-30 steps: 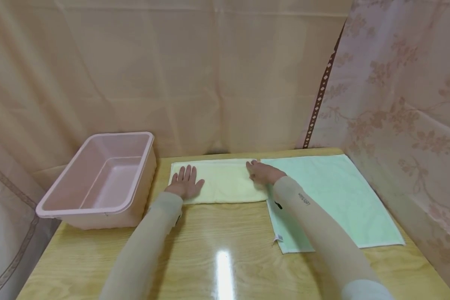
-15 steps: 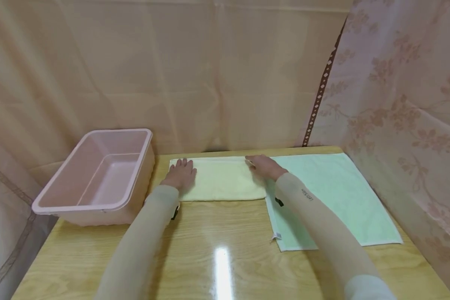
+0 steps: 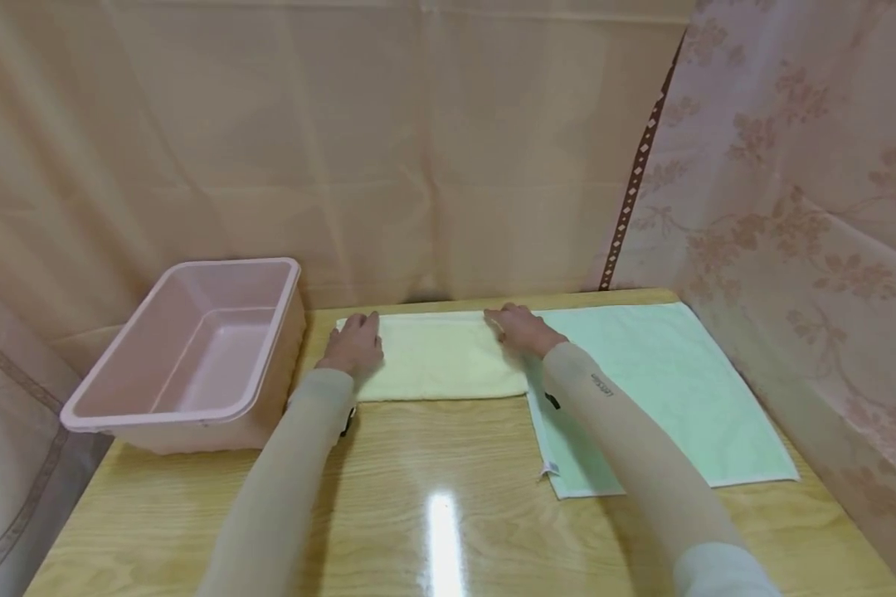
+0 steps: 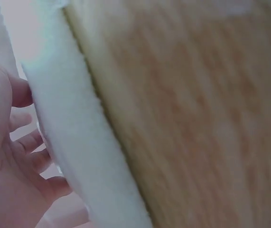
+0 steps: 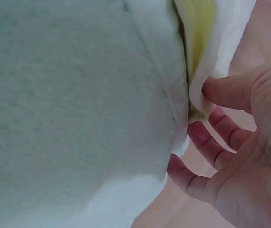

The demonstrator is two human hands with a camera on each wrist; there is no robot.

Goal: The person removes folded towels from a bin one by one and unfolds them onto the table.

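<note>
A pale yellow towel, folded into a long strip, lies along the far side of the table. At its left end is my left hand, with bent fingers at the far edge. In the left wrist view the thumb and fingertips meet the towel's edge. My right hand pinches the strip's far right corner. In the right wrist view the thumb presses on the yellow towel's folded layers, with fingers on the other side. Right of it a mint green towel lies spread flat, partly under my right forearm.
A pink plastic basin stands on the table's left side, close to the yellow strip. Curtains hang behind the wooden table, and a floral cloth hangs at the right. A small label sticks out from the green towel.
My left hand, earlier spread flat on the yellow towel, has moved slightly toward the far left edge and bent its fingers. The right hand has settled its pinch at the corner.
</note>
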